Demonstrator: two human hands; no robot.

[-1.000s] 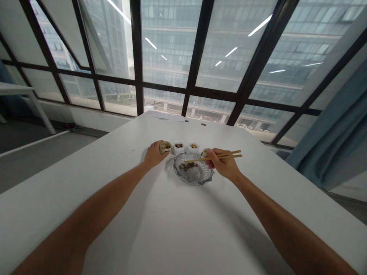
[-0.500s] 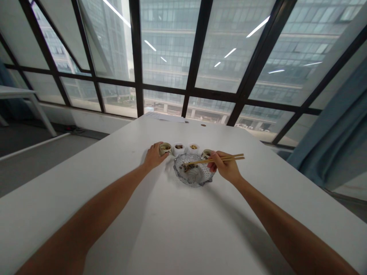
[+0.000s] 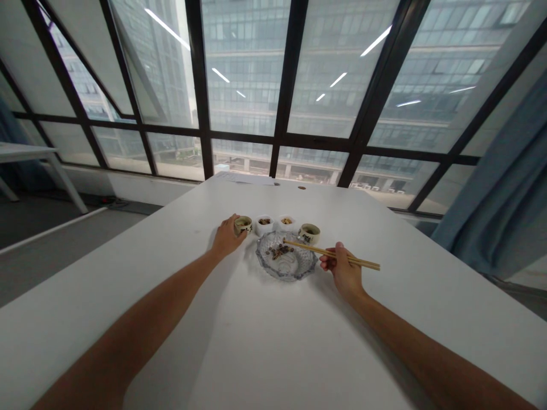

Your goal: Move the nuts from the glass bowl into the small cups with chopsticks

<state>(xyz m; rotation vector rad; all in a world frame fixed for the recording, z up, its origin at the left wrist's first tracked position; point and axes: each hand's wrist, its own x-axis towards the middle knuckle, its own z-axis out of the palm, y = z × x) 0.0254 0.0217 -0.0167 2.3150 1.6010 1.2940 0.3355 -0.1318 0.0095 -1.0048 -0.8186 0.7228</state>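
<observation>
My right hand (image 3: 345,267) grips a pair of wooden chopsticks (image 3: 316,249). Their tips are over the far part of a scalloped clear glass bowl (image 3: 294,266), and a small dark bit seems to be at the tips. Inside the bowl lies a cluster of small brown and dark pieces (image 3: 280,250). My left hand (image 3: 228,235) is wrapped around a small cream cup with dark markings (image 3: 243,225), which stands on the table left of the bowl. A similar patterned cup (image 3: 309,233) stands behind the bowl on the right.
Between the two patterned cups stand a white dish of dark pieces (image 3: 264,225) and a white dish of yellowish pieces (image 3: 286,222). Papers (image 3: 245,179) and a small brown round thing (image 3: 301,188) lie at the far edge of the white table (image 3: 256,347), before the windows.
My right hand has moved down and right, away from the right cup. The chopstick tips have lifted off the pieces in the bowl. My left hand stays on its cup.
</observation>
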